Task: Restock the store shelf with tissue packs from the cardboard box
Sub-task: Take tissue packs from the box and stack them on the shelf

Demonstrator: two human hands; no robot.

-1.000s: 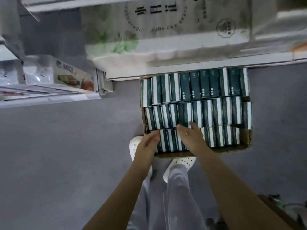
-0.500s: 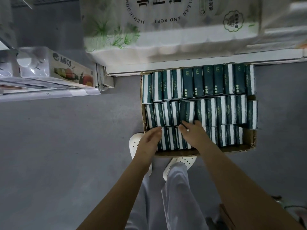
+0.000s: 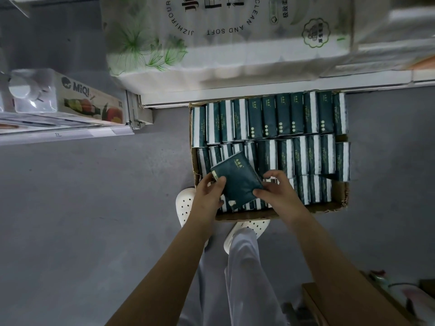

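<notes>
A cardboard box on the grey floor holds several dark green and white tissue packs standing in rows. One dark green tissue pack is lifted out above the box's near left corner, tilted, its flat face up. My left hand grips its left edge, thumb on top. My right hand holds its right edge with curled fingers. The white store shelf runs just beyond the box.
A large white pack of paper rolls with green leaf print sits on the shelf above the box. A lower shelf at left holds a MiQi carton. My white shoes stand at the box's near edge. A brown box lies at lower right.
Both hands reached into the box's near left rows, then pulled one tissue pack up and out. It now lies tilted between them above the other packs.
</notes>
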